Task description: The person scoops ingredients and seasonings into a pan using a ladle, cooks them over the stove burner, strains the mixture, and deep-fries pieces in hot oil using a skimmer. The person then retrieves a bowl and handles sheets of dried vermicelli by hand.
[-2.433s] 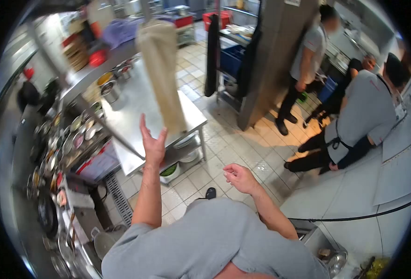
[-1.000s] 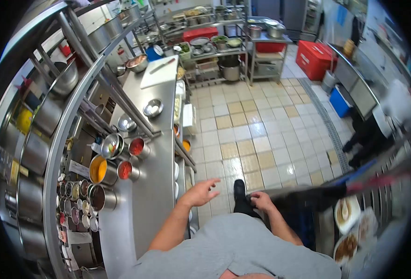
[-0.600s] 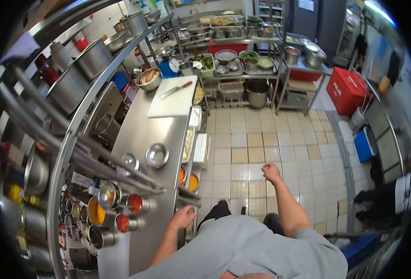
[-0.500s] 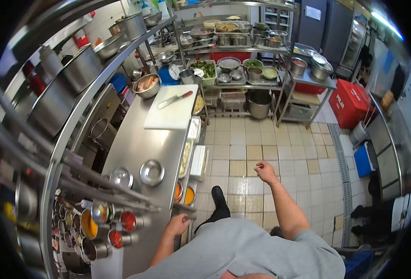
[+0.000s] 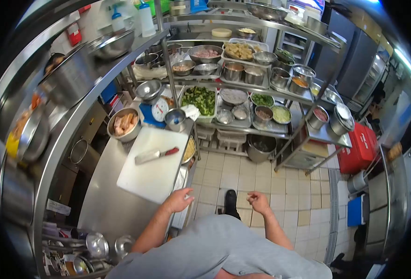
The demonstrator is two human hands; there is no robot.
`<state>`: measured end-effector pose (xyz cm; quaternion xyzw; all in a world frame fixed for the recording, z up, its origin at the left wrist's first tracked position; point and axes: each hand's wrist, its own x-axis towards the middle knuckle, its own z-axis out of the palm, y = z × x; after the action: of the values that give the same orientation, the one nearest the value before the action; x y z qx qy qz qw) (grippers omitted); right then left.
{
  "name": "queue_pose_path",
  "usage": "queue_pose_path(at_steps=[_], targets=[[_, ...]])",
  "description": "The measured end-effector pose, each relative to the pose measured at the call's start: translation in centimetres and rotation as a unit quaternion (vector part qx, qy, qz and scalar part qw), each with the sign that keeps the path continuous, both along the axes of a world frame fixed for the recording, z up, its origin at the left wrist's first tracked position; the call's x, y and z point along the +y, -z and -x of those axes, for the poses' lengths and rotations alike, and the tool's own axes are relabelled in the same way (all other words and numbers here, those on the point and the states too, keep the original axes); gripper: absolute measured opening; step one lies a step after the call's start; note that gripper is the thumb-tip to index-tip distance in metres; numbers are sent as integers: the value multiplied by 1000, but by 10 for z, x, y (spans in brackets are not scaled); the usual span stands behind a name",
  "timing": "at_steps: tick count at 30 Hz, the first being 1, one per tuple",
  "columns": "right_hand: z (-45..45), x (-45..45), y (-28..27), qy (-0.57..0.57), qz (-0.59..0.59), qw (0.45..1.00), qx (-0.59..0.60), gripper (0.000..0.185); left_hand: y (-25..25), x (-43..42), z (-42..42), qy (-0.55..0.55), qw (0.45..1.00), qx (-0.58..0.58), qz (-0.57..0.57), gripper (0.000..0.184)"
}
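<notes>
My left hand (image 5: 178, 201) hangs just past the near right corner of a white cutting board (image 5: 142, 174), fingers loosely bent and apart, nothing held. A cleaver with a red handle (image 5: 155, 155) lies flat on that board. Over the tiled floor, my right hand (image 5: 258, 202) hangs free with its fingers loosely curled and a gap at the thumb; no object shows in it. Beyond the board stand a steel bowl of pale meat pieces (image 5: 124, 124), a dial scale (image 5: 159, 109) and a steel pot (image 5: 175, 119).
Ahead, a steel rack carries a tray of chopped greens (image 5: 199, 101), a tray of fried pieces (image 5: 239, 50) and several bowls. A large pot (image 5: 261, 148) sits low beneath it. To the right is a red cooler box (image 5: 360, 146). An overhead shelf (image 5: 94, 100) runs along the left.
I have moved forward along the counter, so the board, cleaver and rack appear nearer. My left hand has come up beside the board. My right hand has drawn closer to my body.
</notes>
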<state>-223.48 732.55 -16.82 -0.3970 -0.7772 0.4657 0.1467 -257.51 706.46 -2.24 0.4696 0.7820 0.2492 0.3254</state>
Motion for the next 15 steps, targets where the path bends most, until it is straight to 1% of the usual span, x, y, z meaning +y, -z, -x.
queue_pose_path(at_steps=[1, 2, 3, 4, 5, 6, 7, 8, 9, 10, 11, 12, 13, 14, 15], targets=[[30, 49, -19, -39, -75, 996, 40, 26, 8, 24, 7, 2, 1000, -1, 1, 49], [66, 102, -53, -48, -100, 993, 40, 27, 17, 50, 14, 3, 1000, -2, 2, 49], [103, 151, -97, -58, -121, 990, 40, 28, 23, 74, 20, -1, 999, -1, 34, 50], [142, 197, -149, -82, -192, 968, 137, 24, 41, 94, 24, -8, 999, 0, 34, 50], [175, 243, -201, -90, -175, 972, 127, 22, 63, 106, 29, -20, 999, 29, 29, 50], [209, 301, -236, -104, -256, 950, 144, 21, 74, 118, 37, -30, 997, 62, 26, 51], [243, 365, -267, -84, -335, 933, 99, 20, 72, 128, 37, -31, 997, 63, 34, 51], [276, 420, -306, -65, -346, 920, 170, 21, 63, 145, 35, -102, 994, 8, 32, 51], [313, 491, -329, -33, -399, 904, 152, 22, 52, 162, 35, -175, 983, -47, 28, 51], [351, 558, -350, -13, -412, 896, 166, 21, 38, 175, 36, -184, 981, -45, 31, 51], [383, 612, -370, -11, -411, 896, 168, 22, 26, 187, 35, -237, 970, -43, 35, 51], [417, 669, -378, -19, -441, 885, 151, 23, 20, 201, 33, -289, 956, -40, 38, 51], [442, 705, -387, -24, -430, 899, 79, 24, 22, 212, 33, -299, 953, -39, 39, 51], [471, 744, -384, -33, -420, 907, -3, 30, 25, 217, 29, -340, 937, -13, 73, 51], [496, 775, -369, -53, -440, 896, -19, 31, 27, 219, 25, -380, 919, 13, 108, 51]])
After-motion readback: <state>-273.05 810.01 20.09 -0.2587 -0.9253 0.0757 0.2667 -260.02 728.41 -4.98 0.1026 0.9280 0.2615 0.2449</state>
